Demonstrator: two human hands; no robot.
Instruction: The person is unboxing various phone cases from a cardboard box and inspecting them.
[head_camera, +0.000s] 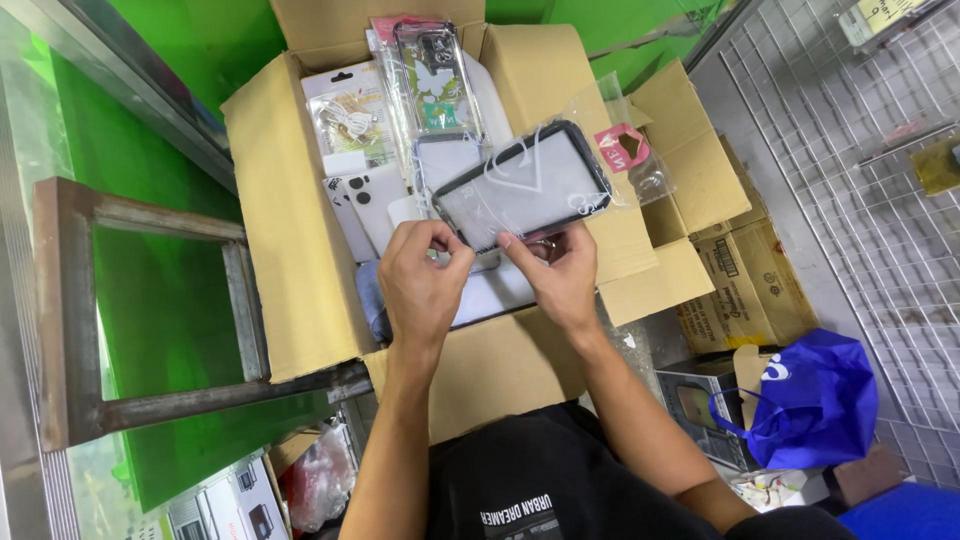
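Clear plastic film wraps the dark-rimmed phone case (523, 184), a rounded rectangle with a translucent grey back, held tilted above the open cardboard box (300, 260). Left hand (420, 285): thumb and forefinger pinched together on the lower left corner of the wrapper, other fingers curled beneath. Right hand (562, 275): fingertips closed on the lower edge of the same wrapper, thumb on top, remaining fingers folded under. Both hands grasp one item; neither is spread open.

Count, inside the box: one packaged clear case with a green and white print (432, 75), upright at the back wall; one white carded pack with a coiled cable (350, 118), to its left; one white phone case with camera cut-outs (352, 208), just left of the held case. Further flat packets lie under the hands, number cannot be told.

Box: corrugated brown card, four flaps folded outwards, matt surface. A pink label (622, 147) sits at the right end of the film sleeve.

Surroundings: one rusty metal frame (70, 300) to the left over green flooring; one blue fabric bag (815, 400) to the right; one smaller printed carton (745, 285) beside the box; white wire grid panel (860, 170) at right.
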